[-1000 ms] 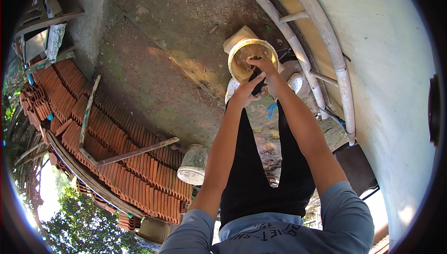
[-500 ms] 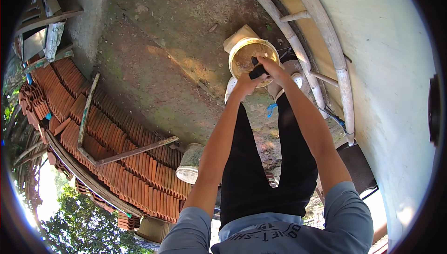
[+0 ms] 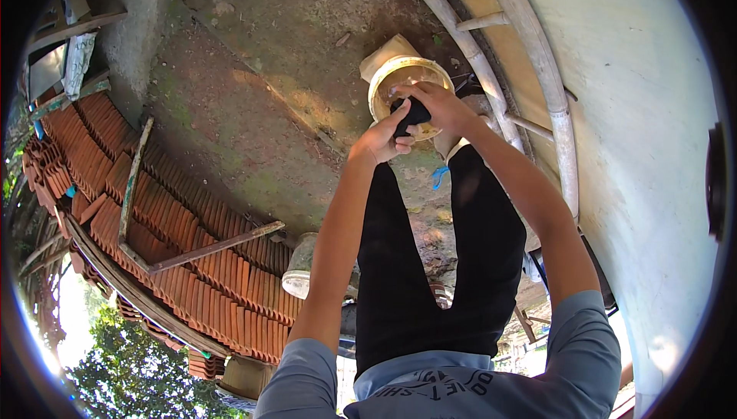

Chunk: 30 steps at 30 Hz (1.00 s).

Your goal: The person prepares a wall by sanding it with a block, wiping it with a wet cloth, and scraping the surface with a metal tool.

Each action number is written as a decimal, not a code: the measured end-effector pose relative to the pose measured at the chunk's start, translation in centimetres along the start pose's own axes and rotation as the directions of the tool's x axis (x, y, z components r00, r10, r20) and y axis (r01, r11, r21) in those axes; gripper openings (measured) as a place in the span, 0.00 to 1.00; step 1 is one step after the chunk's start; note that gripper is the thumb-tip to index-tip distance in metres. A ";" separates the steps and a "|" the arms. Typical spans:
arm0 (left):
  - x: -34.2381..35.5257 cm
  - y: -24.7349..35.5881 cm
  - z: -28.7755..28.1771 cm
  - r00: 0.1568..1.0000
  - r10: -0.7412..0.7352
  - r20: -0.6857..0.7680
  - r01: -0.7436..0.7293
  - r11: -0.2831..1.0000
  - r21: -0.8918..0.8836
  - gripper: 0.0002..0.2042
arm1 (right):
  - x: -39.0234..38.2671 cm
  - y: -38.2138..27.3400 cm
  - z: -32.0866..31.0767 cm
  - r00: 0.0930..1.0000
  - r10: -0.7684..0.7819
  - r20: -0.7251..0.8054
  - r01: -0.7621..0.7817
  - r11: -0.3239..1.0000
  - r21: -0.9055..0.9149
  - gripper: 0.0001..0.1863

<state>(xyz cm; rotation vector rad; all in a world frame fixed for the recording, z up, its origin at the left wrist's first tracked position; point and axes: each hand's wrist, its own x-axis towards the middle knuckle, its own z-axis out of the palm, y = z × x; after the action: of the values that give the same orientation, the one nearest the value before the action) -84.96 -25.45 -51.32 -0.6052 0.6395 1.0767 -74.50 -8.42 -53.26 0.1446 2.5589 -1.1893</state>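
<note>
Mossy concrete ground (image 3: 253, 104); stacked clay tiles (image 3: 176, 235); white wall (image 3: 645, 112).

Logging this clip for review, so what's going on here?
A person bends over a pale round bucket on bare, mossy ground. Both hands are at its mouth: the left hand and right hand grip a small dark object between them, just above the opening. Stacked red roof tiles lie to the left and a ladder leans against the wall on the right.

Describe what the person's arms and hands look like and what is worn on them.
Both forearms are bare, with no gloves, watch or rings visible on the left hand or right hand. Short grey-blue T-shirt sleeves end above the elbows.
</note>
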 end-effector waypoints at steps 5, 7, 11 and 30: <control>-0.5 0.7 -3.2 0.911 -0.028 0.412 0.080 0.991 -0.111 0.42 | 0.6 -0.1 0.2 0.978 -0.189 -0.088 0.186 0.982 -0.034 0.25; -0.3 0.6 -4.5 0.946 -0.042 0.322 0.076 0.993 -0.093 0.49 | 1.0 0.1 0.2 0.953 -0.296 -0.068 0.293 0.955 -0.057 0.22; 1.7 -0.7 -3.5 0.917 -0.094 0.388 0.119 0.992 -0.042 0.40 | 0.9 1.3 0.9 0.879 -0.461 -0.124 0.436 0.881 -0.181 0.20; 8.0 0.6 -2.1 0.745 0.661 0.094 0.273 -0.430 0.860 0.14 | 2.1 0.6 2.1 0.869 0.488 0.080 -0.482 0.872 -0.082 0.15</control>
<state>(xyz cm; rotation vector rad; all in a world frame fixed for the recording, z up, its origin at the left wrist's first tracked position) -83.25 -21.96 -58.60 1.0808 2.0843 0.1732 -75.89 -9.73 -55.63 0.6580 2.2703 -0.8974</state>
